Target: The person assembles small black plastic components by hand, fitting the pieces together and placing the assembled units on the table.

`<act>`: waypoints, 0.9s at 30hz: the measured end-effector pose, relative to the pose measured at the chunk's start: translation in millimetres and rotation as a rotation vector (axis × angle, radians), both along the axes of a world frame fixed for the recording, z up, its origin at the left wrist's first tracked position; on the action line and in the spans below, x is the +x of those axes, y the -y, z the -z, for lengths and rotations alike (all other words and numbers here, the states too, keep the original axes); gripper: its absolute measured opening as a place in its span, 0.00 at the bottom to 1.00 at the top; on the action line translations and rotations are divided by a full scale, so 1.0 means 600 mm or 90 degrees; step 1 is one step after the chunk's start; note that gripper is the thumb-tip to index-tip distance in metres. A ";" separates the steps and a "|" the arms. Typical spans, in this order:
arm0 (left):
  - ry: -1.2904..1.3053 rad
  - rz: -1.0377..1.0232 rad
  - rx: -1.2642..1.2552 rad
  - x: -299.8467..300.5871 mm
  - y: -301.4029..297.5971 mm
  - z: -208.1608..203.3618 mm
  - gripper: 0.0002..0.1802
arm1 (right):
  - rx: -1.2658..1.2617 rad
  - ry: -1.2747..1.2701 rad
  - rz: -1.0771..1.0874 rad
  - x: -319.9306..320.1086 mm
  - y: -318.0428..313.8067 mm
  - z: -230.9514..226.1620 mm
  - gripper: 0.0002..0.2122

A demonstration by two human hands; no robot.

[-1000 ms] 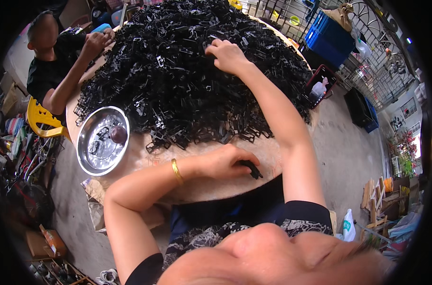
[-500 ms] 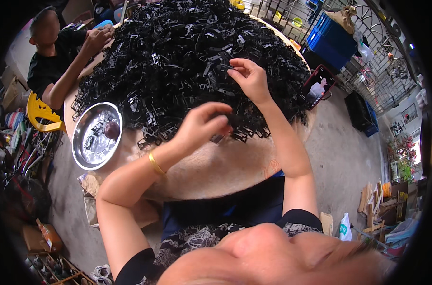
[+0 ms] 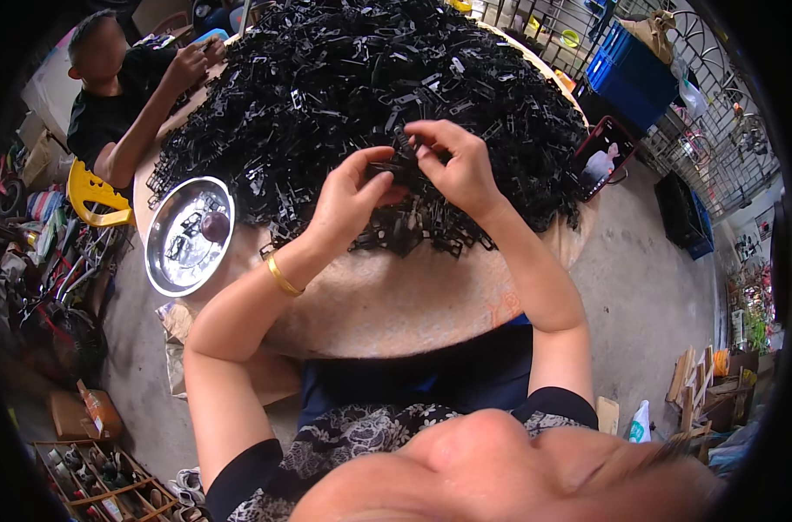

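Observation:
A big heap of small black plastic parts [image 3: 326, 96] covers most of the round table [image 3: 396, 304]. Over the near side of this heap, my two hands are close together, fingertips almost meeting. Thumb and fingers of my right hand [image 3: 459, 170] pinch a small black plastic part [image 3: 406, 142]. My left hand [image 3: 351, 198], a gold bracelet at its wrist, curls its thumb and fingers around a dark piece that looks like another black plastic part; it blends with the heap behind. Exact shapes of the held pieces are hard to make out.
At the table's left edge is a round metal dish [image 3: 157, 261] holding a dark round object [image 3: 214, 227] and several black parts. A co-worker [image 3: 122, 109] sits far left by a yellow chair [image 3: 91, 204]. A phone [image 3: 600, 157] stands at the right edge, near blue crates [image 3: 631, 74].
My left hand has risen toward my right hand, and its fingers have closed. My right hand has come slightly lower, with a black part now visible in its pinch. The view has shifted slightly.

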State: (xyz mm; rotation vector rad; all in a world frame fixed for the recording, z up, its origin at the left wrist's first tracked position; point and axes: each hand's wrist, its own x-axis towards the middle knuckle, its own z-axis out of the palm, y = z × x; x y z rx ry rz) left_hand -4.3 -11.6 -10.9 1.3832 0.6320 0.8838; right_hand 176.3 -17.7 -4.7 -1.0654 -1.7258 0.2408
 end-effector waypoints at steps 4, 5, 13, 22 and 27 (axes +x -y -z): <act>0.060 -0.114 -0.089 0.000 -0.014 -0.002 0.19 | 0.053 -0.122 0.043 -0.008 0.010 -0.003 0.09; 0.085 -0.117 -0.109 -0.003 -0.016 -0.002 0.19 | 0.044 -0.069 0.043 -0.011 0.015 -0.007 0.07; 0.021 -0.077 -0.089 -0.004 -0.006 0.003 0.19 | 0.201 0.190 0.020 -0.021 0.020 -0.007 0.05; -0.055 -0.099 0.016 -0.001 -0.007 0.008 0.18 | 0.212 0.226 0.044 -0.023 0.020 0.002 0.06; -0.242 -0.094 0.203 -0.005 -0.007 -0.003 0.21 | 0.235 0.203 0.003 -0.014 0.019 -0.007 0.08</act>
